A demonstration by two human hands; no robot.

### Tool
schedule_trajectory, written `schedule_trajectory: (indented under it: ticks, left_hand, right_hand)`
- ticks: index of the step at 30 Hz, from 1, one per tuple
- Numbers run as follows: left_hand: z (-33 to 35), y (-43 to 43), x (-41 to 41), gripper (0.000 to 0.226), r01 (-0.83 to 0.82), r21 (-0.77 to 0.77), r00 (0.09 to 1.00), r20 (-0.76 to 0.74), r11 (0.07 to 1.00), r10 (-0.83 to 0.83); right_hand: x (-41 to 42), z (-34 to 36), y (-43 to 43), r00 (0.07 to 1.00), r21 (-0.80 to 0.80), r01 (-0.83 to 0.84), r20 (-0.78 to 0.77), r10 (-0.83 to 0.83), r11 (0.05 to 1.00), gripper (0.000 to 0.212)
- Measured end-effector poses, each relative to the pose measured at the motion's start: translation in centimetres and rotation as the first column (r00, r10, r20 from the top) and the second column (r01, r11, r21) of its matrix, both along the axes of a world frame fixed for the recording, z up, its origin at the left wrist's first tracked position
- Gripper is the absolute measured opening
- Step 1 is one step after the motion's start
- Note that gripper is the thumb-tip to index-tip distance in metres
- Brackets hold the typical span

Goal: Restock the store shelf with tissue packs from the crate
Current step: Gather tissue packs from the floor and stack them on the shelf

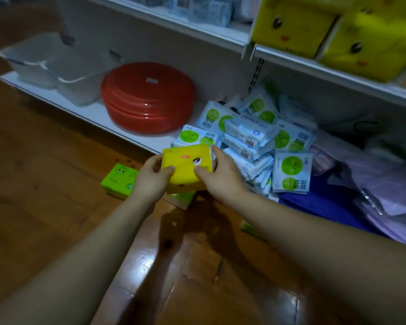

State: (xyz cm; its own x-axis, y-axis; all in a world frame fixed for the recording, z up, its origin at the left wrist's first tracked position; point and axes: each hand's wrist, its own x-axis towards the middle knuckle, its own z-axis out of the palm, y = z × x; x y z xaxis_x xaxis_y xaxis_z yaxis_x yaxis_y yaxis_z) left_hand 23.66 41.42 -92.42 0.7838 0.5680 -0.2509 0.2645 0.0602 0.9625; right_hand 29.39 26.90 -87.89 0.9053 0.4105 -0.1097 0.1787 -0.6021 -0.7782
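Observation:
A yellow tissue pack (185, 164) with a cartoon face is held between both hands just in front of the bottom shelf (99, 116). My left hand (150, 177) grips its left side, and my right hand (220, 177) grips its right side and top edge. Green tissue packs lie on the wooden floor: one (118, 180) to the left of my hands, another (183, 199) partly hidden under the yellow pack. Two more yellow packs (293, 22) (370, 48) stand on the upper shelf at the right. No crate is in sight.
A pile of blue-and-white wipe packs (256, 141) with green circles covers the bottom shelf behind my hands. Stacked red basins (148, 97) and clear plastic bins (54, 64) sit further left. Purple and blue bagged goods (373, 184) lie at the right.

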Motion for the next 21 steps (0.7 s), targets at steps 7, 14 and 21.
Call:
schedule_trajectory:
  ticks: [7, 14, 21]
  left_hand:
    - [8.1, 1.6, -1.1, 0.034, -0.068, 0.043, 0.96, 0.275, 0.997, 0.054]
    - [13.7, 1.4, -1.9, 0.044, -0.081, 0.142, 0.889, 0.458, 0.986, 0.007]
    - [20.9, -2.0, -0.7, 0.039, 0.108, 0.256, 0.8, 0.552, 0.961, -0.237]
  right_hand:
    - [-1.0, 5.5, 1.5, 0.996, 0.215, 0.009, 0.088, -0.029, 0.977, 0.063]
    - [-0.7, 11.0, 2.0, 0.96, 0.469, -0.081, 0.273, -0.057, 0.879, 0.058]
    - [-0.7, 16.8, -4.1, 0.884, 0.369, -0.116, 0.461, -0.073, 0.922, 0.045]
